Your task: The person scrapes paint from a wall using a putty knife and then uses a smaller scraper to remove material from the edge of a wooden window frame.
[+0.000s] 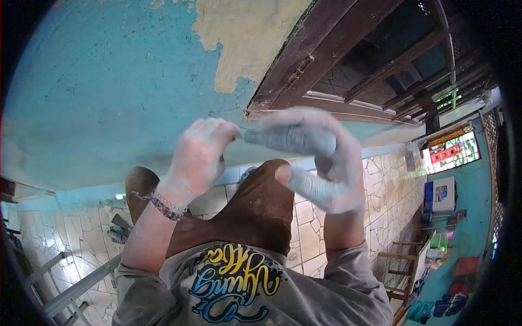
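Left hand (pixel 198 157): dusted white, fingers pinching the tip of a grey tool (pixel 288 139), possibly a scraper. Right hand (pixel 331 168): curling closed around the tool's other end. The tool is lying between both hands, near the blue wall (pixel 98 81).

head view, steeply down, near right hand (pixel 326 163)

Both hands are white with dust. The left hand (pixel 198 157), with a bracelet (pixel 163 205) on its wrist, curls up and touches one stretched-out finger of the right hand (pixel 326 163). Behind them are a blue wall (pixel 109 81) with peeling paint and a brown window frame (pixel 326 54).
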Action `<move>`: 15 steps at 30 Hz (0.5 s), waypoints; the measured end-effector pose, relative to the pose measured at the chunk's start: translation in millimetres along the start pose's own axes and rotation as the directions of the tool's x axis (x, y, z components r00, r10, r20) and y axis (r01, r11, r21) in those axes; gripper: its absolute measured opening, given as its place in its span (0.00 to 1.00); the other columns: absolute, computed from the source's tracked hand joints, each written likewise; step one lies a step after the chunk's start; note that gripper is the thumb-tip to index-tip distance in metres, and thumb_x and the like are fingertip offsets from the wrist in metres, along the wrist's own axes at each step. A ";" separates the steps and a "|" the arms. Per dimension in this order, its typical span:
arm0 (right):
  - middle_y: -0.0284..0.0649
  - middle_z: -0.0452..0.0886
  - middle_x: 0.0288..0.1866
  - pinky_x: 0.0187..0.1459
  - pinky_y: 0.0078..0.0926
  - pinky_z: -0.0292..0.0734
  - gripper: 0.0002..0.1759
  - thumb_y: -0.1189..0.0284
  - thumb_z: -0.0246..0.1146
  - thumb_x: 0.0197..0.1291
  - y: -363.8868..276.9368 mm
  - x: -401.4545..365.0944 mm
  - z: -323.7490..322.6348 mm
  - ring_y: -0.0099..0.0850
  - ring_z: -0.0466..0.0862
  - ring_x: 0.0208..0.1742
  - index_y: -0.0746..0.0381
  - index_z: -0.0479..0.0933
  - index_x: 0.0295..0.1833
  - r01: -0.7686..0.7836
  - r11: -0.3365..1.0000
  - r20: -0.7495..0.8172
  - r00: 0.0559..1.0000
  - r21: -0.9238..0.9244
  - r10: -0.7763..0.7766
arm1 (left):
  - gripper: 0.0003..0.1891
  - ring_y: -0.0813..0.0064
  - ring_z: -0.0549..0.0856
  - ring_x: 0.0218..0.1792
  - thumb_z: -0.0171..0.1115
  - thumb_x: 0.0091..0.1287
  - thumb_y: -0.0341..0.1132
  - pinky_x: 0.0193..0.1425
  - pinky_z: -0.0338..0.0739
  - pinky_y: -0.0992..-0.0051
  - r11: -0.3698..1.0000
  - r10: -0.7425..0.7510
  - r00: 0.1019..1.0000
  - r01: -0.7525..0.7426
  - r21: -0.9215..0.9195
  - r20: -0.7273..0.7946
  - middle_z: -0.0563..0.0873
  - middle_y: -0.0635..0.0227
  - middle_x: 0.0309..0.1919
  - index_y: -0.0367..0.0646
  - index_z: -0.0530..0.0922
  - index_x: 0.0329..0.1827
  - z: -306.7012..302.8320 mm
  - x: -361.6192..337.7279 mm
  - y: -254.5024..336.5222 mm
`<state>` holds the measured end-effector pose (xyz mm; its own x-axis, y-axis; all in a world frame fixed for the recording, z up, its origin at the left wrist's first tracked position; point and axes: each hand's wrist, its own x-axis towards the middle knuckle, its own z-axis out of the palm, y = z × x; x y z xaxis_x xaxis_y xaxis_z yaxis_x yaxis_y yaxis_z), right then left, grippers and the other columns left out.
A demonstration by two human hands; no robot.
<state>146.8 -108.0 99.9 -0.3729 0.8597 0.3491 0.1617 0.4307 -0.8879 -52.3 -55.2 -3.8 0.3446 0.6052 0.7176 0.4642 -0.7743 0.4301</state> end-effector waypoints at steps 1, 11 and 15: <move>0.42 0.84 0.49 0.56 0.28 0.76 0.21 0.81 0.68 0.54 0.8 6.8 1.4 0.28 0.82 0.53 0.67 0.76 0.56 0.020 0.999 -0.015 1.000 0.031 -0.020 | 0.13 0.54 0.82 0.38 0.55 0.49 0.18 0.42 0.76 0.60 1.000 -0.009 1.000 0.008 -0.017 -0.019 0.82 0.58 0.33 0.41 0.77 0.37 -1.9 1.8 -0.9; 0.44 0.82 0.41 0.42 0.25 0.80 0.06 0.82 0.67 0.56 -32.7 78.5 12.2 0.29 0.84 0.40 0.71 0.76 0.37 0.360 0.907 -0.239 0.882 -0.217 -0.407 | 0.12 0.57 0.82 0.34 0.67 0.53 0.22 0.40 0.77 0.65 0.907 0.247 0.932 -0.126 0.402 -0.264 0.83 0.61 0.31 0.44 0.79 0.39 -33.7 74.0 -26.3; 0.40 0.82 0.44 0.47 0.26 0.80 0.09 0.82 0.69 0.56 -11.1 82.2 -9.8 0.28 0.84 0.45 0.70 0.78 0.42 0.364 0.874 -0.015 0.921 -0.321 -0.389 | 0.09 0.60 0.76 0.27 0.64 0.50 0.23 0.34 0.68 0.64 0.891 0.326 0.889 -0.176 0.418 -0.320 0.76 0.65 0.22 0.47 0.74 0.28 -27.2 82.0 -25.0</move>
<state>123.3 -39.3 141.4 -0.3922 0.6286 0.6715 0.2992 0.7775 -0.5531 -57.9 8.8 59.1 0.1963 0.2267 0.9540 0.6944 -0.7190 0.0280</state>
